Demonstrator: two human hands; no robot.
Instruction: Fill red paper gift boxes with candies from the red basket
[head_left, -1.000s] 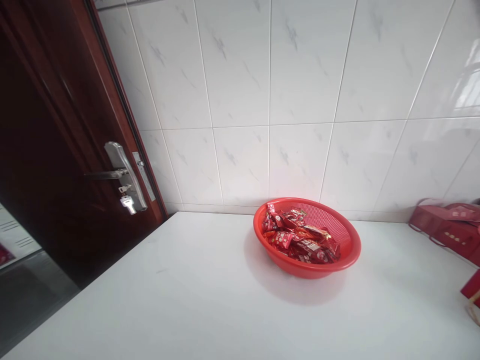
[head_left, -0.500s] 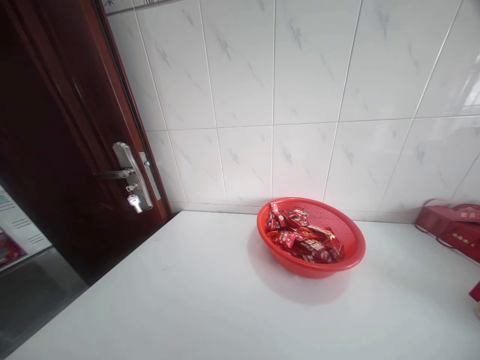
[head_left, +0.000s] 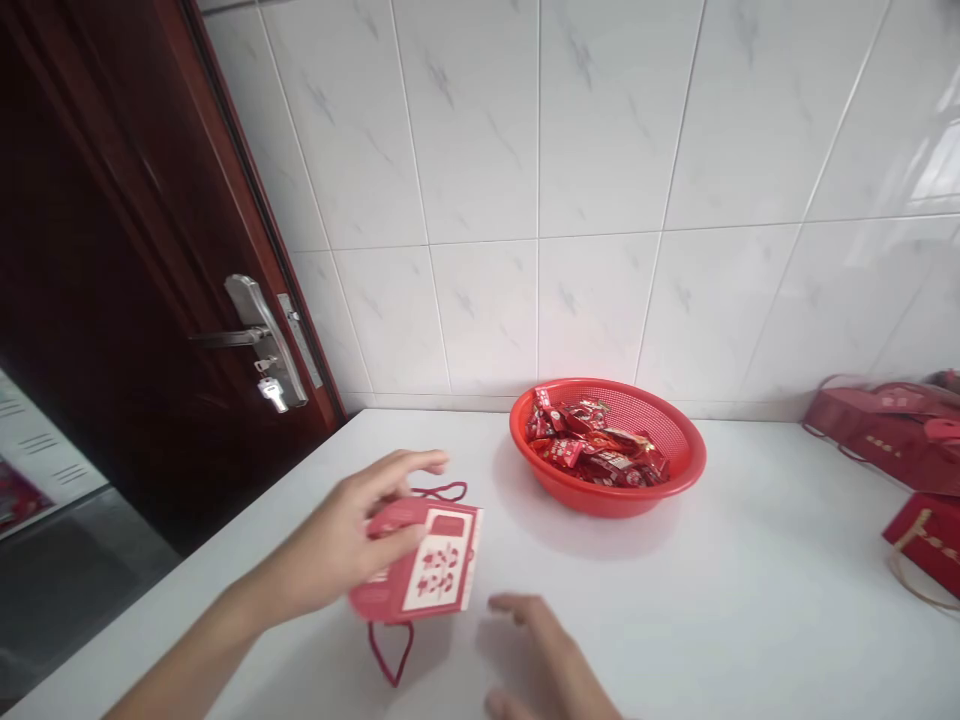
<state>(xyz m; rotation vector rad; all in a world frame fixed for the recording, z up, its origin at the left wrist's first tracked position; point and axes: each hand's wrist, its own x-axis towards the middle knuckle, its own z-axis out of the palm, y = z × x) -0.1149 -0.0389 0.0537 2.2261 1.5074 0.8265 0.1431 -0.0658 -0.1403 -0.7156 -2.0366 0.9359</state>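
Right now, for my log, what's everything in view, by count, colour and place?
Wall: one, white, back
Table: one, white, foreground
Door: one, dark reddish-brown, left
Handle: one, silver, on the door
Keys: at least two, silver, at the handle
Panel: one, whitish, far left
Floor: one, grey, lower left
Basket: one, red, on the table
Packets: many, mostly red, in the basket
Other boxes: at least two, red, right end
Held box: one, red and cream, front centre-left
Left hand: one, bare, gripping the held box
Right hand: one, bare, open, lower centre
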